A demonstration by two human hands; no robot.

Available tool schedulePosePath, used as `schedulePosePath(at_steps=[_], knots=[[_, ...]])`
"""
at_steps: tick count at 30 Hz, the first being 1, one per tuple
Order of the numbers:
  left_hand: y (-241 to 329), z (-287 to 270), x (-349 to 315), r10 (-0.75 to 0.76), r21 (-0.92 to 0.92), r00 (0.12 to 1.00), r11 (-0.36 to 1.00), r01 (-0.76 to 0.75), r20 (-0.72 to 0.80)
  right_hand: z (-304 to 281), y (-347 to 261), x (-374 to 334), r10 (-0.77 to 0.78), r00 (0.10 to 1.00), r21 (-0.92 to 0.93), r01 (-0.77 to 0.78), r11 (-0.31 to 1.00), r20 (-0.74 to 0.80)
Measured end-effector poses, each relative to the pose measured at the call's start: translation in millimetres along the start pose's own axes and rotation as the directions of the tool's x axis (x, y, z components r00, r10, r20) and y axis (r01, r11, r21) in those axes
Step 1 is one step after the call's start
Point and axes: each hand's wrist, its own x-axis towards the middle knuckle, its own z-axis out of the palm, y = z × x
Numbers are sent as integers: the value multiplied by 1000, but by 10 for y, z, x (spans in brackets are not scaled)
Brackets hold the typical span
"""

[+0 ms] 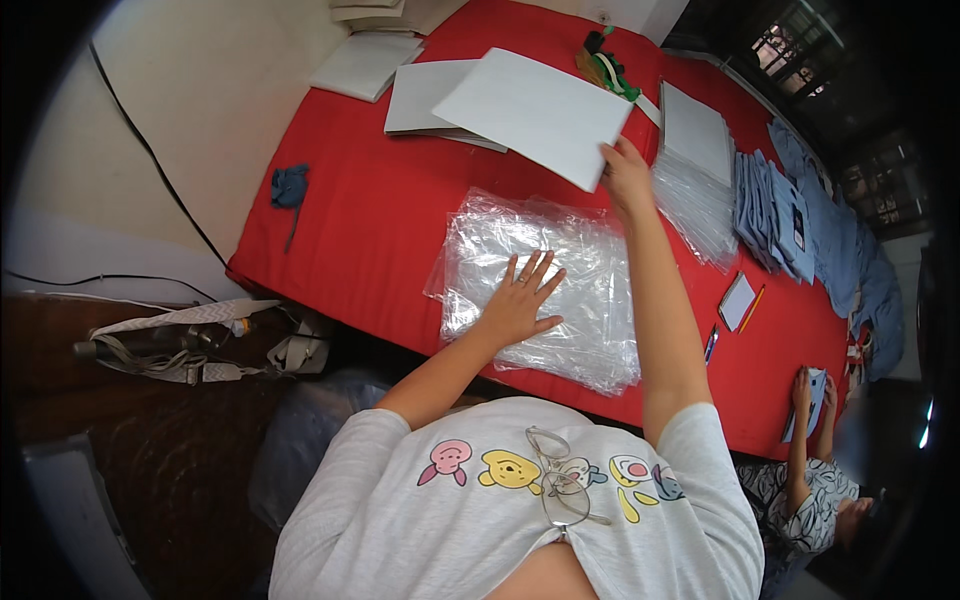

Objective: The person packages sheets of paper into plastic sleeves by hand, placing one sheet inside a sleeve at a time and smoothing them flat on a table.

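Note:
My left hand (522, 303) lies flat with its fingers spread on a pile of clear plastic bags (590, 330) at the table's near edge. Out to the far right, my right hand (626, 172) pinches the near right corner of a white cardboard sheet (540, 108). That sheet is raised at a slant and partly covers a stack of similar sheets (425, 95) behind it. To the right of my right forearm stands a tall stack of bagged white sheets (695, 140).
Folded blue garments (775, 220) are piled on the red-covered table (350, 250) at the right. A green tape dispenser (607, 68) stands at the back; a notepad (737, 301), yellow pencil (752, 308) and cutter (711, 343) lie right. Another person (815, 500) handles a blue folded item.

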Motion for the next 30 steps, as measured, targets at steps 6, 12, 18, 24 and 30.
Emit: schedulePosePath(at_steps=[6, 12, 18, 24, 30], knots=[[-21, 3, -10, -21, 28, 998, 999, 20, 56, -112, -65, -267, -121, 986, -225, 145, 964, 114], [183, -107, 130, -8, -159, 999, 987, 0, -49, -1675, 115, -1886, -421, 829, -495, 208, 844, -369], [676, 69, 525, 225, -101, 974, 970, -223, 12, -1958, 1043, -3177, -39, 777, -221, -130, 967, -628], [706, 332, 589, 240, -55, 971, 970, -239, 20, -1519, 1054, -3109, -376, 794, -554, 60, 830, -477], [711, 295, 577, 247, -67, 969, 967, -246, 8, -1106, 728, -3006, -522, 842, -887, 337, 316, 134]])
